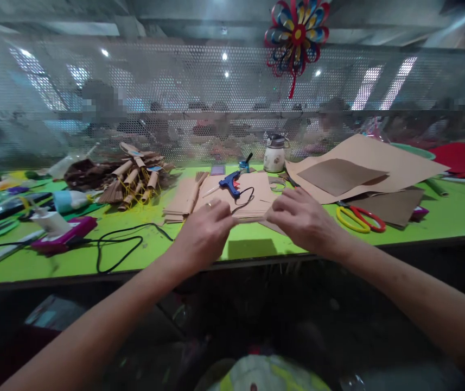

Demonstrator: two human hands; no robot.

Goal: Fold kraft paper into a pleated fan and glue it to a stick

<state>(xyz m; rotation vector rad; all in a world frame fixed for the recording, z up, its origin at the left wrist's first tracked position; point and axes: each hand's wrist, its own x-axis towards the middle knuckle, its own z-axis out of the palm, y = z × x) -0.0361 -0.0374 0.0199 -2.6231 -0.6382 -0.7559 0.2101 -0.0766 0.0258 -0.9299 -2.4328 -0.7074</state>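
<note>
Between my two hands, a narrow strip of brown paper is stretched above the front of the green table. My left hand pinches its left end, fingers closed, with a ring on one finger. At the right end my right hand is closed on the same strip. Just behind lies a stack of brown paper sheets, and a blue glue gun with a black cord rests on top of it. A folded brown paper piece lies on the stack's left part.
Scissors with yellow and red handles lie right, before large brown sheets. A jar stands behind the stack. At left are rolled paper pieces, a magenta power strip and a loose black cable. A mesh screen rises behind.
</note>
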